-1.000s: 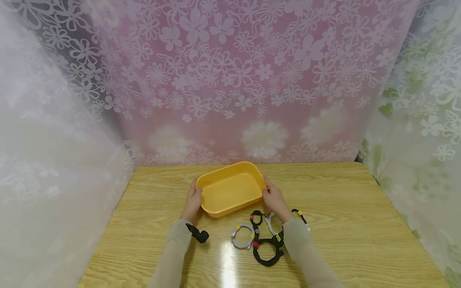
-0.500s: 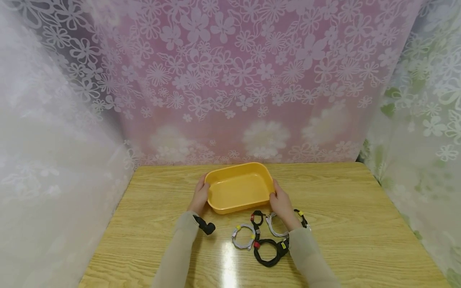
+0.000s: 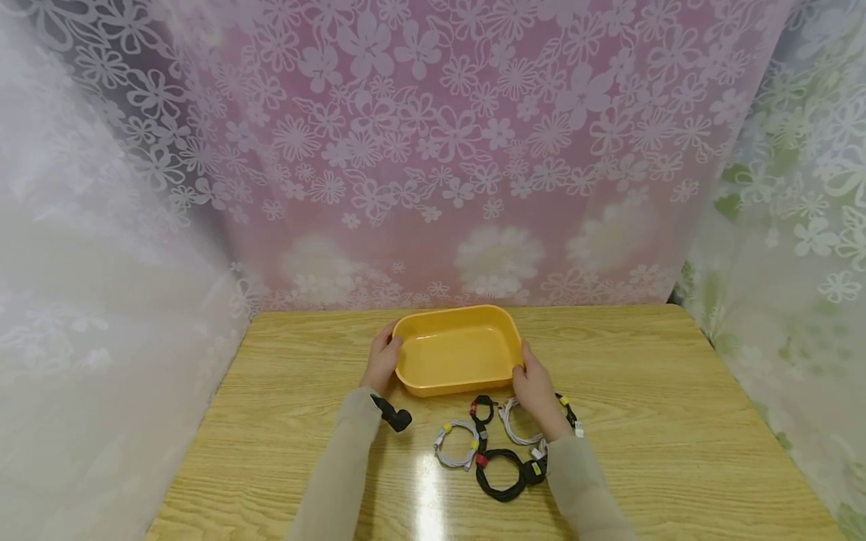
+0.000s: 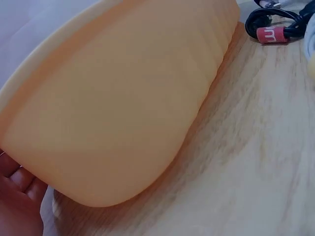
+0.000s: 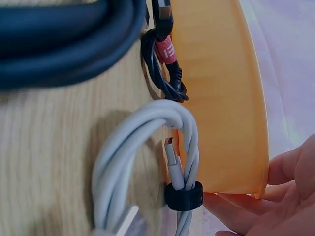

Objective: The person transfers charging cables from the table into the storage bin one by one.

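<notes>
A yellow rectangular plastic bin sits toward the back of the wooden table, its inside bare. My left hand grips its left end, thumb over the rim and fingers along the outside. At the opposite end my right hand holds it the same way. Just in front of the bin lie several coiled cables: a white coil with yellow ties, a small black coil with a red tie, a larger black coil, and another white coil partly behind my right wrist.
A black cable with a yellow tie shows beyond my right wrist. The wooden table reaches out on both sides. A pink floral curtain hangs right behind its back edge, with pale sheets at left and right.
Both hands have moved the bin to the right and turned it a little, so its long sides lie closer to level with the table's back edge. The cables have stayed in place.
</notes>
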A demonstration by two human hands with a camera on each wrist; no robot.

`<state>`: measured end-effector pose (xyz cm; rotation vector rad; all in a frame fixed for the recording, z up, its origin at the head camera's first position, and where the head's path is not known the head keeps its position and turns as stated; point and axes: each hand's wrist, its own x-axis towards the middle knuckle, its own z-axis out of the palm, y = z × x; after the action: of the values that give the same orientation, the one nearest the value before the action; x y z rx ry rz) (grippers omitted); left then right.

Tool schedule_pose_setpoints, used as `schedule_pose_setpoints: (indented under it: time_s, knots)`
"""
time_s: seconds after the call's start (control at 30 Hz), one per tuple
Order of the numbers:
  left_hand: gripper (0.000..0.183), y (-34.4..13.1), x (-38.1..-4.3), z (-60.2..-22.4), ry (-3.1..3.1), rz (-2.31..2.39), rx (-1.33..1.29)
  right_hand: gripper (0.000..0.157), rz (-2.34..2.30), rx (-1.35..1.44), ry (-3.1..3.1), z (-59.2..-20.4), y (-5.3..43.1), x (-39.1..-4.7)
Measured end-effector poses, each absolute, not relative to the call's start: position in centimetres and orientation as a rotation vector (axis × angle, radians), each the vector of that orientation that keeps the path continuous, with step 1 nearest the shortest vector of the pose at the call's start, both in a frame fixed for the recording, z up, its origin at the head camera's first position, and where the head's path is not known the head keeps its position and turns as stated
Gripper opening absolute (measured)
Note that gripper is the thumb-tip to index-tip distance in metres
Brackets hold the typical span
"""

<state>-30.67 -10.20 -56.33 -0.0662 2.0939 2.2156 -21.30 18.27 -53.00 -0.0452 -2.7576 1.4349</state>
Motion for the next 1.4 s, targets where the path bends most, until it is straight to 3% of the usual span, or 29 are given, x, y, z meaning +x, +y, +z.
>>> schedule_pose_setpoints:
  time_s: [0.97, 1.17, 1.4]
  knots:
    - [0.033, -9.7, -31.9, -55.5, 2.442, 2.064, -0.162, 0.060, 1.406, -0.062, -2.765, -52.5, 18.1, -20.2]
    - [0.031, -9.9, -31.9, -55.1, 2.601, 1.946, -0.090, 0.059, 1.429, -0.098, -2.783, -51.6, 18.3, -20.1]
    - [0.039, -10.4, -31.8, -54.4, 2.502, 1.869, 0.007, 0.057, 1.425, -0.073, -2.794, -51.0, 18.8, -20.4]
